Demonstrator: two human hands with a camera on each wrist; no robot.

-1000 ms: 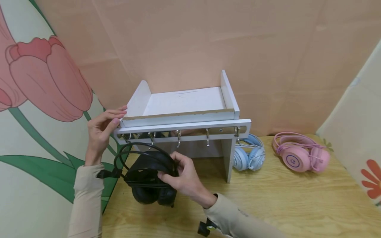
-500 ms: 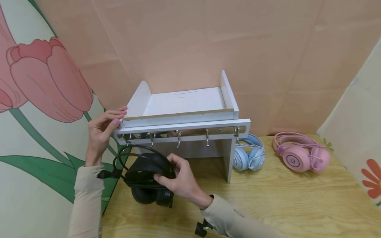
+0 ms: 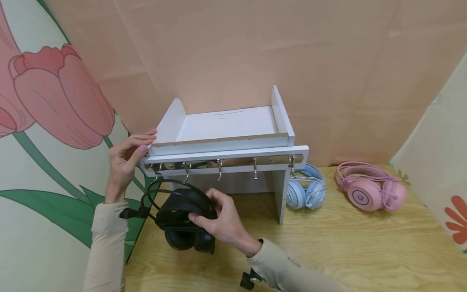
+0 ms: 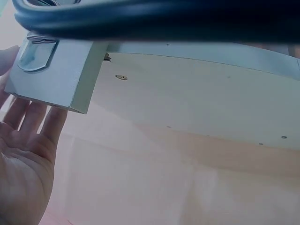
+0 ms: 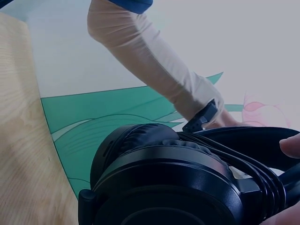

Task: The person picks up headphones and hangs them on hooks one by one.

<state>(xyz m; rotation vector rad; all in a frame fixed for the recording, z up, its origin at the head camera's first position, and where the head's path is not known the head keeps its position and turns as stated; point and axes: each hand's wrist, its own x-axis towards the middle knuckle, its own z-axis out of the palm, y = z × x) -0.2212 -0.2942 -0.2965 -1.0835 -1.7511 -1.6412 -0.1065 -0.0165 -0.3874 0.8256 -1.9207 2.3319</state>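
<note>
My right hand (image 3: 228, 221) pinches the headband of a pair of black headphones (image 3: 182, 239), thumb in front and fingers behind. They hang below the left part of a white hook rack (image 3: 226, 154), over the table. Two thin black bands of the headphones rise toward the leftmost hook (image 3: 156, 172), overlapping its lower end in the head view. With thumb and fingers, my left hand (image 3: 124, 166) grips the rack's left end. The left wrist view shows that hand's fingers behind the rack's end. In the right wrist view, a round black ear cup (image 5: 164, 183) fills the foreground.
Several metal hooks (image 3: 255, 168) line the rack's front rail. Right of the rack, blue headphones (image 3: 305, 190) lie close to its side panel (image 3: 282, 198), with pink headphones (image 3: 368, 190) farther right on the wooden table (image 3: 350, 251). A tulip-printed wall stands close on the left.
My right hand and the black headphones have shifted slightly, with the bands a little lower below the rail. My left hand stays on the rack's left end.
</note>
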